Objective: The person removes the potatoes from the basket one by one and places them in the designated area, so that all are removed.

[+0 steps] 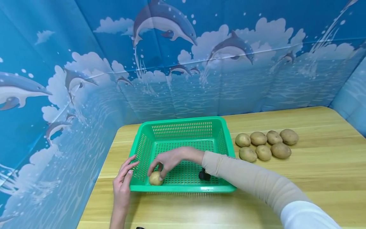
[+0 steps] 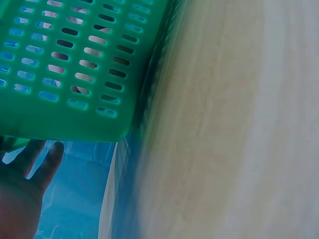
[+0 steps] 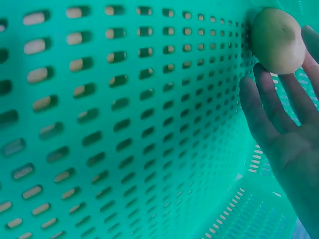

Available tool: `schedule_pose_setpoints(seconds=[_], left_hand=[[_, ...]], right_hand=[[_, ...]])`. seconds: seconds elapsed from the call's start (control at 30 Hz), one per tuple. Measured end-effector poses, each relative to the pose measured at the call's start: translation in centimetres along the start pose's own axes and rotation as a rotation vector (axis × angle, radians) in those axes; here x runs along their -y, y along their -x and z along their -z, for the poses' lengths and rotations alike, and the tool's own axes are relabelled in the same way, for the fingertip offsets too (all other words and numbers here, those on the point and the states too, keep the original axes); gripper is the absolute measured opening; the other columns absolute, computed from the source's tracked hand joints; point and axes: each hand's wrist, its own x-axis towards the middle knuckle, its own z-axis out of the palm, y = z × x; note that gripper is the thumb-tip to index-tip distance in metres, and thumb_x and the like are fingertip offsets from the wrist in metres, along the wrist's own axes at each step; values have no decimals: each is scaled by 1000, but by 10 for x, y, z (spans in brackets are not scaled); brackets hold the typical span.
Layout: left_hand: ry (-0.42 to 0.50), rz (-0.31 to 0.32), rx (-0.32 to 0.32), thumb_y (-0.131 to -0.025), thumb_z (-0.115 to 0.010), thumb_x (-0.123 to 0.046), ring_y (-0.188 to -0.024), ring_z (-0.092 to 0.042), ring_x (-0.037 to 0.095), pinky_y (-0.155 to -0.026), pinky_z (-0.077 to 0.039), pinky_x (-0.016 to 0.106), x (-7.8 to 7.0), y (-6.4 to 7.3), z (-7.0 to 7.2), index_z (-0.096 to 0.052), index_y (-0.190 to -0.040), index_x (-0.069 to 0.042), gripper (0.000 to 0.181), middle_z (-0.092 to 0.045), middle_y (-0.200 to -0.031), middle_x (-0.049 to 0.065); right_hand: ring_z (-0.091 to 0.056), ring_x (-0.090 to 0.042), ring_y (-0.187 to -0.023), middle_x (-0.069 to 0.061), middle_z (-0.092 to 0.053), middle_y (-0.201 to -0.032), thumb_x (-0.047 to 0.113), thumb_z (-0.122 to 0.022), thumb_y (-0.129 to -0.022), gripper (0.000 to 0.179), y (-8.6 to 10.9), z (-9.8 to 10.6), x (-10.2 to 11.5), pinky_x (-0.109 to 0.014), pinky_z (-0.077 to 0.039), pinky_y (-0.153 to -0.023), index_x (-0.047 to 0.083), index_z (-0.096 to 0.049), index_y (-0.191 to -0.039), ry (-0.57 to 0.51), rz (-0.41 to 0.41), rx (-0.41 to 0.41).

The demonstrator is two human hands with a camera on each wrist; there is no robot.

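Observation:
A green plastic basket [image 1: 183, 188] with slotted walls stands on the table. Inside its near left corner my right hand [image 1: 171, 159] holds a potato [image 1: 155, 178] between thumb and fingers, low by the basket floor. The right wrist view shows the same potato [image 3: 279, 41] against the slotted wall, with fingers [image 3: 269, 102] around its lower side. My left hand [image 1: 123, 181] is at the basket's left rim, its fingers fairly straight and touching the edge. Part of that hand [image 2: 20, 194] also shows in the left wrist view, below the basket wall [image 2: 65, 119].
To the right of the basket, several potatoes [image 1: 263, 152] lie in two rows on the wooden table [image 1: 323, 165]. A black camera mount [image 1: 204, 175] hangs under the right wrist. Blue dolphin-print curtains [image 1: 183, 92] stand behind and left of the table.

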Motion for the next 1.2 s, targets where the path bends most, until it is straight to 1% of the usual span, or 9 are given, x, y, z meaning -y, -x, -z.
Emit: schedule_pose_setpoints(seconds=[0.17,0.37,0.5,0.63,0.73,0.8,0.87,1.0,1.2], left_hand=[[0,16,0,-101,-41,5,-137,-40,26,-109,-31,27,0,0,0,-66,-118,7,30,-53,-140,15],[-1,9,14,-101,-41,5,-138,-39,26,-109,-30,27,1,0,1,-64,-119,8,30,-52,-140,16],[1,19,14,-101,-41,4,-138,-39,26,-109,-30,28,3,0,2,-65,-119,8,30,-53,-141,13],[-8,24,14,-100,-41,5,-138,-39,26,-109,-30,28,4,-1,3,-65,-119,7,30,-53,-141,13],[-13,28,17,-101,-41,5,-138,-39,26,-109,-30,27,4,-1,3,-65,-119,7,30,-52,-141,13],[-10,34,18,-101,-41,4,-138,-39,25,-110,-30,28,4,-1,3,-65,-119,6,30,-52,-141,11],[-9,36,16,-101,-41,4,-138,-39,25,-110,-30,28,4,-1,3,-65,-119,6,30,-53,-141,10],[-6,29,14,-101,-41,5,-138,-39,26,-109,-30,28,4,-1,3,-65,-119,7,30,-52,-141,12],[2,20,17,-101,-40,5,-138,-39,26,-109,-30,27,5,-1,2,-65,-119,6,31,-52,-141,14]], right_hand=[[-61,-10,-108,5,-59,-133,6,-71,-89,48,-4,-3,-1,-20,-48,-89,10,-59,-135,-29,-5,5],[-63,-8,-100,4,-60,-128,10,-75,-87,54,-7,-7,-1,-20,-49,-84,9,-57,-137,-21,-48,-2],[-63,-8,-98,3,-60,-128,11,-77,-86,55,-9,-8,-3,-20,-50,-83,9,-57,-137,-13,-65,-12],[-63,-8,-93,4,-63,-116,11,-78,-84,50,-9,-8,-3,-20,-51,-79,9,-60,-131,25,-62,-39],[-64,-8,-88,4,-64,-104,12,-80,-81,46,-8,-7,-2,-21,-52,-75,10,-63,-124,54,-77,-82],[-64,-8,-86,4,-64,-100,13,-81,-79,44,-8,-6,-3,-21,-52,-73,10,-64,-120,66,-92,-108],[-63,-8,-85,3,-64,-99,14,-82,-78,44,-8,-5,-3,-22,-52,-73,10,-65,-119,70,-102,-125],[-63,-8,-84,3,-65,-99,15,-83,-78,44,-8,-3,-3,-22,-52,-73,11,-65,-119,76,-107,-134],[-61,-7,-84,7,-64,-98,18,-83,-79,40,-7,-1,-3,-22,-52,-70,14,-66,-115,121,-114,-152]])
